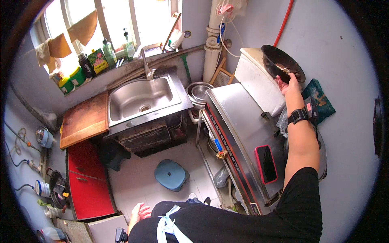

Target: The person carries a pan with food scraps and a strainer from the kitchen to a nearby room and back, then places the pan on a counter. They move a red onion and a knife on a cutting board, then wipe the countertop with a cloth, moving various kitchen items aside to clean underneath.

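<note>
My right hand point(286, 85) is stretched out at the upper right, palm up, against the lower edge of a dark wok point(278, 57). The wok tilts with its hollow towards me beside a white box-like unit point(253, 80). A small pale brown thing point(283, 67) shows inside the wok, just beyond my thumb; I cannot tell whether my fingers grip the wok or that thing. Low at my left side, my left hand point(140, 211) holds nothing, its fingers slightly apart. Below my right forearm, a phone in a red case point(266, 164) lies on a stainless steel appliance top point(240, 106).
A steel sink point(130, 97) adjoins a wooden cutting board point(86, 117) below the window. On the floor stands a blue stool point(170, 173). A blue-handled valve point(219, 148) juts from the appliance front. Red cabinets point(88, 188) and metal basins point(199, 91) flank the floor.
</note>
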{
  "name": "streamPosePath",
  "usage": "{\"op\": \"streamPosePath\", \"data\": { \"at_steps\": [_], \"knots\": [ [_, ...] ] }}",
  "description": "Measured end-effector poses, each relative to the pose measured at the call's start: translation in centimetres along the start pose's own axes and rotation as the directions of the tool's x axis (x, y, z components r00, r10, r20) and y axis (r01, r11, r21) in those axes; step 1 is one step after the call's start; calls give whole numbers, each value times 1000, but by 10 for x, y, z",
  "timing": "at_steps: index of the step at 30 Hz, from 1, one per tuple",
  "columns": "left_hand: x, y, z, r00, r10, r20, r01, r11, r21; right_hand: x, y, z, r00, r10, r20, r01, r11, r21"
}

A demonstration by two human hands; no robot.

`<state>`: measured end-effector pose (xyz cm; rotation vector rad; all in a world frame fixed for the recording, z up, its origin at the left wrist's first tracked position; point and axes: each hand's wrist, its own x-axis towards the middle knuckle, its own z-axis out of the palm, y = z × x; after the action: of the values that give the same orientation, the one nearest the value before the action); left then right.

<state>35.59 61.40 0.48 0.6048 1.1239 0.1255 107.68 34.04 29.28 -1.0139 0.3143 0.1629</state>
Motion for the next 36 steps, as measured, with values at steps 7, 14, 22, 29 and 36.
{"op": "streamPosePath", "data": {
  "at_steps": [7,14,22,29,36],
  "knots": [
    [2,-1,7,999,-3,49,2,1000,17,3,8,-6,991,25,131,-12,995,-103],
    [24,-14,-24,997,-56,49,54,998,33,-16,44,-38,956,-291,-35,284,950,-133],
    [38,-24,-40,995,-96,26,93,992,90,-23,43,-55,930,-307,-203,276,947,-167],
    [43,-24,-30,994,-109,5,109,991,73,-3,24,-58,998,-57,-37,52,990,-133],
    [31,-20,-15,995,-97,-11,97,992,83,9,19,-49,990,-120,-77,126,988,84]
  ]
}}
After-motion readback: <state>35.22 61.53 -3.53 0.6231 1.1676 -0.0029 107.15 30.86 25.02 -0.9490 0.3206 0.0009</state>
